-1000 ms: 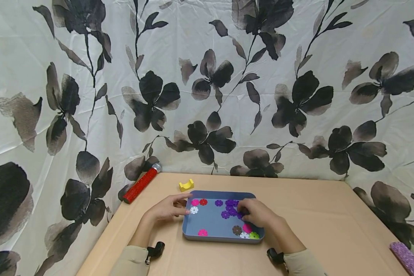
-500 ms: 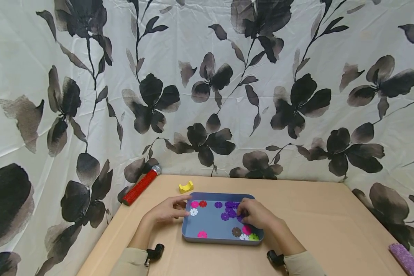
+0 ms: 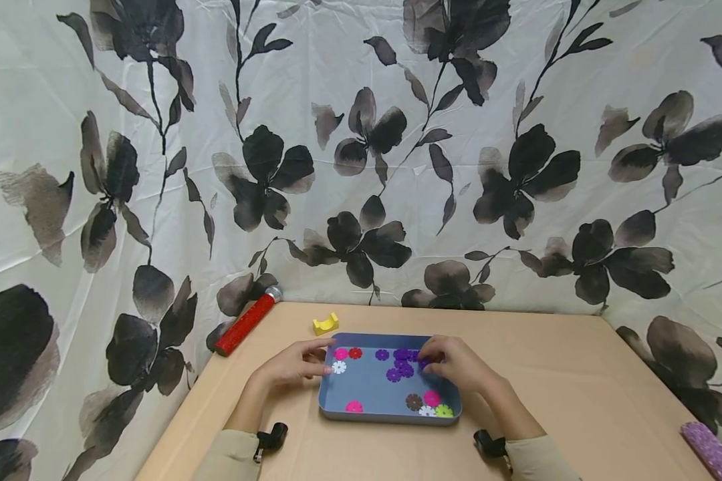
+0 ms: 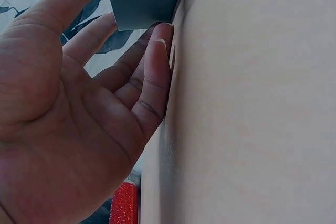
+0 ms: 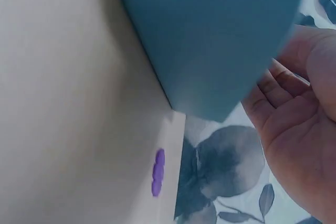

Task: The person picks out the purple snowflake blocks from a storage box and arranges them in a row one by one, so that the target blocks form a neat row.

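A shallow blue-grey tray [image 3: 373, 394] sits on the table with several flower-shaped pieces in it. My left hand [image 3: 295, 361] holds the tray's left side, thumb at the rim and the other fingers along the outer wall. Over the tray's back right, my right hand [image 3: 457, 364] pinches a purple flower piece [image 3: 422, 364], partly hidden by the fingertips. Right beside it lies a cluster of purple flower pieces [image 3: 403, 367]. In the right wrist view the tray's wall [image 5: 210, 40] hides the fingertips of the right hand [image 5: 299, 114].
Pink [image 3: 340, 353], red [image 3: 355, 353] and white [image 3: 339, 367] flowers lie at the tray's left; brown, pink, white and green ones [image 3: 443, 411] at its front right. Beyond the tray are a yellow curved piece [image 3: 325, 325] and a red glittery stick [image 3: 247, 324]. A purple glittery roll [image 3: 712, 449] lies far right.
My right hand has shifted a little up and to the right, and the purple flower at its fingertips has moved along toward the tray's back. The left hand stays on the tray's side.
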A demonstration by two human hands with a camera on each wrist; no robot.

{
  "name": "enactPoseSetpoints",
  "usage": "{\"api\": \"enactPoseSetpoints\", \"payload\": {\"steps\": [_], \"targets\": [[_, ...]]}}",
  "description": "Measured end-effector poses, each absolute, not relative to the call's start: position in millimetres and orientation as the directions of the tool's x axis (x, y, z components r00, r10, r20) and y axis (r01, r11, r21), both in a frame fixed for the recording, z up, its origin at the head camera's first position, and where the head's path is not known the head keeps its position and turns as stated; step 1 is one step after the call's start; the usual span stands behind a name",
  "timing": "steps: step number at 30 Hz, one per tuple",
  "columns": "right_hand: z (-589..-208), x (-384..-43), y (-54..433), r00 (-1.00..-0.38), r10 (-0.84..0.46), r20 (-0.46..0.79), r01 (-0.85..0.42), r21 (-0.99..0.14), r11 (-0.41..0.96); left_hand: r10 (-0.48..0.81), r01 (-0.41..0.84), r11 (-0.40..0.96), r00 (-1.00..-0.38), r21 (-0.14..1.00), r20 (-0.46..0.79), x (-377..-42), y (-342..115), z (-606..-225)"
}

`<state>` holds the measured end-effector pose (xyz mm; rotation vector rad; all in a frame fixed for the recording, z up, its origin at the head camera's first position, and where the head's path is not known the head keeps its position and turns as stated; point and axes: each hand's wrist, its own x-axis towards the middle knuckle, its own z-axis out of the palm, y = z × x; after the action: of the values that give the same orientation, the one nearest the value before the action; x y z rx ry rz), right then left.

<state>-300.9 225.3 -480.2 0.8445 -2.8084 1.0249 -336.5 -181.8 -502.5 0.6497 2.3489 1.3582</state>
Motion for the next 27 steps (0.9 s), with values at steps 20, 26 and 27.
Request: {"api": "enactPoseSetpoints", "payload": {"steps": [20, 26, 27], "targets": [[-462, -302, 293, -0.911, -0.321, 0.259, -0.409, -0.674, 0.615, 0.537, 0.2, 0.439, -0.84, 0.876, -0.078, -335, -182, -500], [-465, -300, 310, -0.934, -0.291, 0.208, -0.351, -0.685, 0.638, 0.538, 0.201, 0.44, -0.839, 0.875, -0.078, -334, -182, -500], [-466, -300, 313, -0.934, -0.294, 0.202, -0.349, -0.685, 0.639, 0.539, 0.202, 0.439, -0.839, 0.875, -0.077, -334, -182, -500]]}}
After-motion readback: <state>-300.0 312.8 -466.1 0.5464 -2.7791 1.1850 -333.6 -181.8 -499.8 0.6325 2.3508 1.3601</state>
